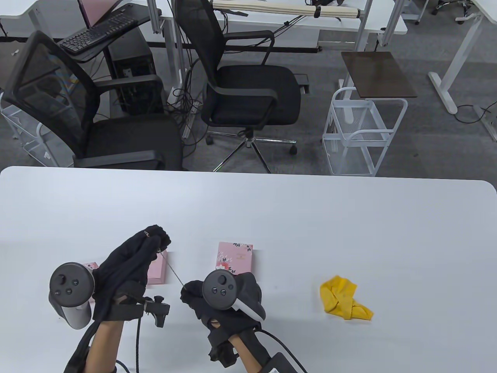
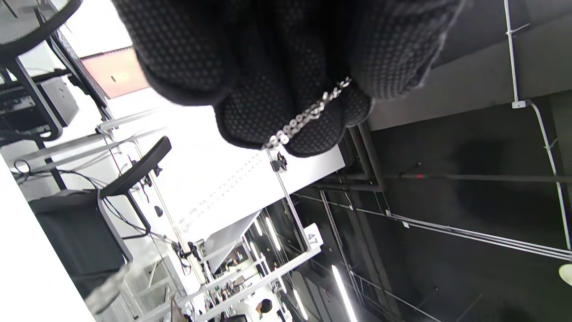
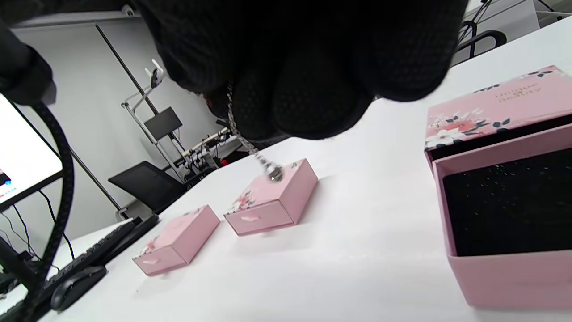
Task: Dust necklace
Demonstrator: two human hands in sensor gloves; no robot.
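Note:
A thin silver necklace (image 1: 171, 269) is stretched taut between my two hands above the table. My left hand (image 1: 153, 239) pinches one end, with chain links showing across its fingertips (image 2: 304, 117). My right hand (image 1: 192, 295) pinches the other end low and to the right; a short length of necklace (image 3: 252, 150) dangles from its fingers. A crumpled yellow cloth (image 1: 343, 298) lies on the white table (image 1: 349, 217) to the right, untouched by either hand.
A pink floral box (image 1: 235, 261) lies just beyond my right hand; the right wrist view shows it open (image 3: 505, 201) with a black lining. Two small pink drawer boxes (image 3: 272, 199) (image 3: 178, 239) sit under my left hand. Office chairs stand past the far edge.

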